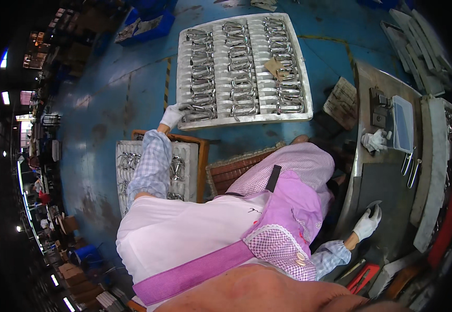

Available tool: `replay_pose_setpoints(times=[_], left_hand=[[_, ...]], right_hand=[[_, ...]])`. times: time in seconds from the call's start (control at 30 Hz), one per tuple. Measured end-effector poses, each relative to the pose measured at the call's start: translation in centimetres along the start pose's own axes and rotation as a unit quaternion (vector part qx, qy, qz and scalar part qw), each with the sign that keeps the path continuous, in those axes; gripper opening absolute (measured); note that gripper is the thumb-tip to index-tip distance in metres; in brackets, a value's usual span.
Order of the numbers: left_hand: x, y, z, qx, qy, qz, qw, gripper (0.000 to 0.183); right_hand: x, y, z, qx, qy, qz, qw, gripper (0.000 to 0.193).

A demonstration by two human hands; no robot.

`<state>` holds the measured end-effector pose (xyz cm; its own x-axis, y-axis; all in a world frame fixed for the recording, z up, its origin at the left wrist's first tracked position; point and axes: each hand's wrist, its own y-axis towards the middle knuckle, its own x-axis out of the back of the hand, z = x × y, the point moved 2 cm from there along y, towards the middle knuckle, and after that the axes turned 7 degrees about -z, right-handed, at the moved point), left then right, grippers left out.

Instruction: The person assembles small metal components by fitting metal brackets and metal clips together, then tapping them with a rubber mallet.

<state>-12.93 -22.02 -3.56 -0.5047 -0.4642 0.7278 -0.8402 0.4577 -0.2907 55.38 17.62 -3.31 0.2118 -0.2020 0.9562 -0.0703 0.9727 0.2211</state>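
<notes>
My left hand (172, 116), in a white glove, reaches to the near left corner of a big white foam tray (244, 120). Its fingers close at the end of a shiny bent metal part (203, 111) in the tray's left row. Several similar looped metal parts lie in three rows there. On the right, my right hand (367, 224), also gloved, is above a dark mat (382, 182) on the workbench. Between its thumb and fingers is a small curved metal piece (374, 204); the glove hides part of it.
A second foam tray (188, 177) with metal parts is under my left arm. The workbench (366, 99) carries a clear plastic box (403, 125), a crumpled white glove (374, 140), metal parts (412, 169) and a red-handled tool (363, 278). Blue bins (148, 28) stand far left.
</notes>
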Motion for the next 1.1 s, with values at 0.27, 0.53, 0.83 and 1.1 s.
replay_pose_setpoints(times=[0.27,0.53,0.83,1.1], left_hand=[[-5.5,-0.7,4.1,-0.144,-0.085,-0.033,0.985,0.016],[-4.6,2.0,2.4,-0.291,0.215,-0.038,0.932,0.029],[-6.2,2.1,-0.8,-0.271,-0.027,0.168,0.947,0.045],[-5.9,9.6,-12.6,-0.396,0.295,0.075,0.867,0.034]], right_hand=[[0.4,-0.6,1.3,-0.009,-0.037,0.001,0.999,0.037],[0.4,-1.8,0.4,0.009,-0.076,-0.031,0.997,0.039],[3.1,-1.9,0.2,0.080,-0.047,-0.127,0.988,0.038],[6.3,1.3,0.2,0.043,0.123,0.007,0.991,0.031]])
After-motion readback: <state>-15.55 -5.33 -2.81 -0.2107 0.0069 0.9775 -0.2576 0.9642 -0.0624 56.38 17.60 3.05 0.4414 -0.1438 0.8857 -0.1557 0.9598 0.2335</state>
